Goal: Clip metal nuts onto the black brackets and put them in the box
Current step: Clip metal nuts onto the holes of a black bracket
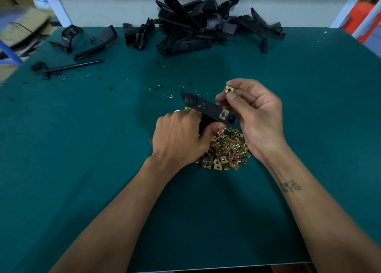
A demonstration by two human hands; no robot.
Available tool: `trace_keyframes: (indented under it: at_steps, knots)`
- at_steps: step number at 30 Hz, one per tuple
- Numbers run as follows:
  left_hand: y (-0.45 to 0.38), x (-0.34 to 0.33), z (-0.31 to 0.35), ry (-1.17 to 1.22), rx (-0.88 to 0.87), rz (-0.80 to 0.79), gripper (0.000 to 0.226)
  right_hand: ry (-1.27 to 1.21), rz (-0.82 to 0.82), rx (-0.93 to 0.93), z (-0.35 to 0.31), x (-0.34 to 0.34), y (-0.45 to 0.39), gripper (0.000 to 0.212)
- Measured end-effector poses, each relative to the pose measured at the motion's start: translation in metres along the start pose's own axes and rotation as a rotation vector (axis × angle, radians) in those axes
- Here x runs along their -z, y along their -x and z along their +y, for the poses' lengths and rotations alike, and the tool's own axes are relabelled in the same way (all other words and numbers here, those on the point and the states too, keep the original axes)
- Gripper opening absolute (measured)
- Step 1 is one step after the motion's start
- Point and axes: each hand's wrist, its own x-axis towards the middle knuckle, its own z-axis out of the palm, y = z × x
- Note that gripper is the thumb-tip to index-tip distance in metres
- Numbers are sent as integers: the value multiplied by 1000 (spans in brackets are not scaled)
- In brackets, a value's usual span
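Left hand grips black bracket above nut pile on green surface; one nut already clipped. Right hand fingers pinch second nut. Judged step: second clip. Next: align nut with bracket edge, push on. Box not visible.
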Motion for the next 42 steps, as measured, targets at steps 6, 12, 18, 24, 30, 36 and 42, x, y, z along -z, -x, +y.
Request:
trace_keyframes:
  at_steps: [6,12,18,24,30,36,42]
  knots:
    - [-3,6,4,11,-40,-25,30,-12,32,136,-5,2,2,13]
    - [-4,8,1,49,-8,-14,51,77,-54,267,-11,-8,10,13]
    - [-3,3,3,62,-47,-32,46,147,29,269,-7,-15,16,16]
    - [-3,2,4,49,-59,-26,41,197,8,218,-7,-14,17,18]
    - [-4,5,5,29,-77,-70,43,120,32,178,-6,-17,18,20]
    - [-4,6,4,14,-76,-138,46,-55,79,11,-8,-17,15,16]
    - [-3,8,3,-43,-72,-142,55,-74,113,-11,-5,-20,17,12]
